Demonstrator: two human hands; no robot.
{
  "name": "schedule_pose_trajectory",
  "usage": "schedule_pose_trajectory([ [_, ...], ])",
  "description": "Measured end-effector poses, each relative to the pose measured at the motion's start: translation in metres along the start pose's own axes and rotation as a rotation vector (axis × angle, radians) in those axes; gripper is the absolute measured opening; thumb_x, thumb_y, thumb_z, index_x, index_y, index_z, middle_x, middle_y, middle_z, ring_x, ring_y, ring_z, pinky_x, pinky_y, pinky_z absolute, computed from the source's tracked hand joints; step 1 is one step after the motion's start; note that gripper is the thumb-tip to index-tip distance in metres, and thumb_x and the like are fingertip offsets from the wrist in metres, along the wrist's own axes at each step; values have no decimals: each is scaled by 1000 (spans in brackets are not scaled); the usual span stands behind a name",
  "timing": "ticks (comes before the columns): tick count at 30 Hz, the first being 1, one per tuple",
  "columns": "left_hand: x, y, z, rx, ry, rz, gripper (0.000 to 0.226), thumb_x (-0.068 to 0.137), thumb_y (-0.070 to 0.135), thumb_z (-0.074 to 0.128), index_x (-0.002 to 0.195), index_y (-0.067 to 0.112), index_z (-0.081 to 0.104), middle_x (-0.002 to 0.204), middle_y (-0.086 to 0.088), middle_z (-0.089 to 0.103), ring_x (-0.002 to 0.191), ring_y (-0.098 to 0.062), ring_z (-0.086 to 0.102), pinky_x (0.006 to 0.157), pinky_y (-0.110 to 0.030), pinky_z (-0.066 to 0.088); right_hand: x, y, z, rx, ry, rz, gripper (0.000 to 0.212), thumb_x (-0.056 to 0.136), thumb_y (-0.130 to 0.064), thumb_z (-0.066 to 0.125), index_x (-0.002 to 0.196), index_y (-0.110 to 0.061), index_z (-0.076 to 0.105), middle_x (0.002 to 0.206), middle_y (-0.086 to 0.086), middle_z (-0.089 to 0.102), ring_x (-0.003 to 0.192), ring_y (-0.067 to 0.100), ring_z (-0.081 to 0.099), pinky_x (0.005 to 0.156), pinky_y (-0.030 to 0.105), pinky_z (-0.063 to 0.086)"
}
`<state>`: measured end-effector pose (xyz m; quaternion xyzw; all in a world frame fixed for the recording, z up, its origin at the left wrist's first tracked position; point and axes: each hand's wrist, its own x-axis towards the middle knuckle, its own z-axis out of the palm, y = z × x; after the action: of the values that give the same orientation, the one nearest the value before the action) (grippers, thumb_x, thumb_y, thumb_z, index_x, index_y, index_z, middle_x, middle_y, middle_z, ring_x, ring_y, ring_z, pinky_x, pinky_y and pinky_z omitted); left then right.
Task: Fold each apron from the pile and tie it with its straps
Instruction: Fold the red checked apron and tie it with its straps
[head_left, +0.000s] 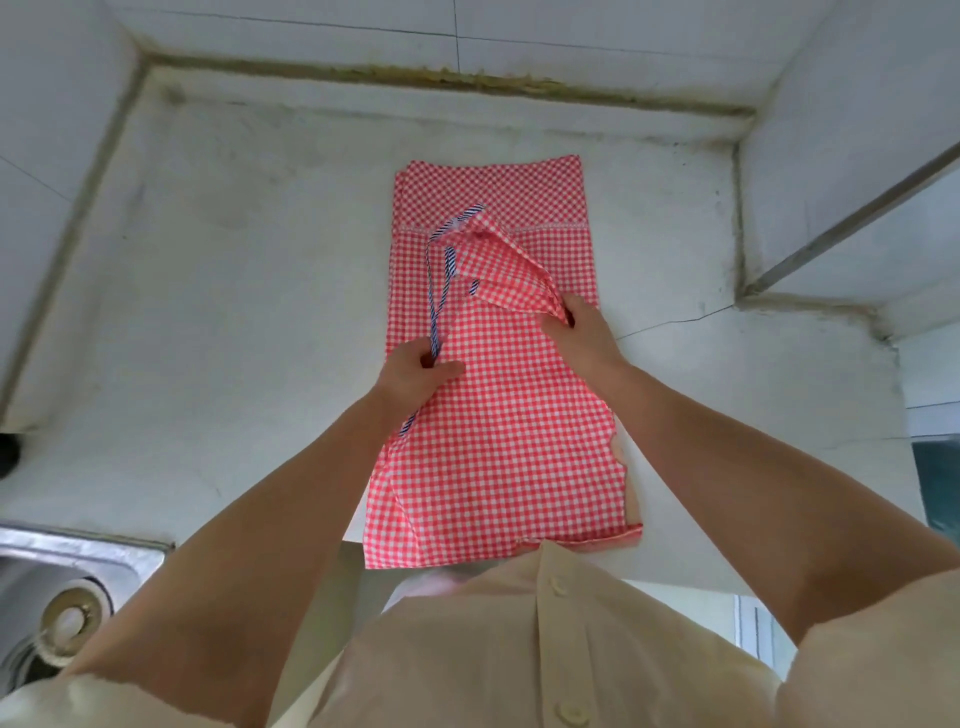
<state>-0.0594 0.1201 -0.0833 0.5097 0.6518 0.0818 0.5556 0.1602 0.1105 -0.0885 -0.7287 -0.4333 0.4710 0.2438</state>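
White tiled walls (519, 31) close the corner of a pale counter (208, 260), and a steel sink (62, 571) is seen at its near edge. Beyond the sink and to its right, 1 red checked apron (498, 441) is laid flat as a long narrow strip, already folded lengthwise. On the edge nearer the sink, the blue striped strap (432, 306) is gripped by the left hand (415, 364), with the fingers curled round it, probably so that it is kept free for the tying. On the edge farther from the sink, a flap (509, 270) of several layers is pinched by the right hand (582, 332) and held raised off the strip, perhaps to be turned over. No pile of other aprons is visible.
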Motion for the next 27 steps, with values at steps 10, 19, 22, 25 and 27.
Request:
schedule_pose_trajectory([
  [10, 10, 22, 2, 31, 49, 33, 61, 86, 48, 67, 136, 17, 50, 137, -4, 55, 124, -27, 54, 107, -41, 42, 16, -16, -11, 28, 137, -217, 36, 105, -25, 38, 136, -9, 50, 130, 10, 59, 118, 25, 55, 106, 38, 42],
  [19, 40, 37, -8, 250, -39, -50, 57, 96, 49, 51, 139, 12, 47, 143, -9, 50, 130, -32, 47, 109, -42, 36, 84, -24, -17, 59, 107, 40, 55, 105, -42, 25, 155, -17, 26, 158, 9, 32, 144, 27, 31, 121, 45, 23],
  [22, 50, 36, -11, 371, 31, 58, 34, 101, 38, 46, 111, 9, 60, 110, -4, 63, 107, -27, 58, 97, -37, 44, 101, -31, -18, 90, 92, 121, 68, 100, -59, 18, 153, -18, 32, 155, 11, 37, 141, 30, 36, 119, 46, 25],
  [25, 56, 33, -10, 472, 140, 154, 27, 103, 28, 42, 83, 12, 52, 78, 2, 56, 77, -20, 53, 78, -33, 46, 104, -25, -21, 135, -12, 251, 110, 67, -96, 23, 147, -22, 43, 145, 11, 50, 131, 34, 49, 113, 52, 34],
  [27, 55, 30, -7, 488, 222, 183, 29, 103, 27, 42, 79, 14, 50, 71, 4, 53, 70, -17, 51, 75, -34, 48, 97, -22, -26, 136, -53, 215, 104, 65, -89, 48, 145, -23, 43, 142, 6, 53, 125, 29, 54, 109, 51, 41],
])
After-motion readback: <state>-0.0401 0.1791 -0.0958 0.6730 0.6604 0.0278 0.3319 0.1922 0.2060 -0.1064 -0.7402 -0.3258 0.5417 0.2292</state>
